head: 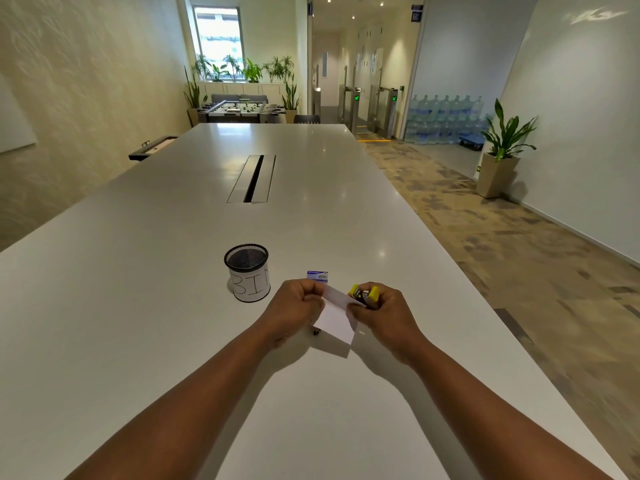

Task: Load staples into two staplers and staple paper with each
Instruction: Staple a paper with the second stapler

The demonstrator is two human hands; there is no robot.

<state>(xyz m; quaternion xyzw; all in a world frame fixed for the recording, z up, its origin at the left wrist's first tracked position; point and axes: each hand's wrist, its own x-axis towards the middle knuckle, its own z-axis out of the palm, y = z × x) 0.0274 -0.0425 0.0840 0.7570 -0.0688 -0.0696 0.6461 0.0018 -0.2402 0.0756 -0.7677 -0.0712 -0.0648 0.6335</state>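
Observation:
A small white sheet of paper (336, 318) hangs between both hands just above the white table (173, 289). My left hand (294, 308) pinches its upper left corner. My right hand (384, 311) grips a yellow and black stapler (363, 295) whose mouth meets the paper's upper right edge. A small blue staple box (317, 276) lies on the table just beyond the hands. A small dark object (315, 331) peeks out under the paper; what it is cannot be told. A second stapler is not in sight.
A black mesh cup labelled BIN (247, 273) stands left of the hands. A cable slot (252, 179) runs along the table's middle further off. The table's right edge drops to a patterned carpet (502, 244). A potted plant (502, 150) stands by the right wall.

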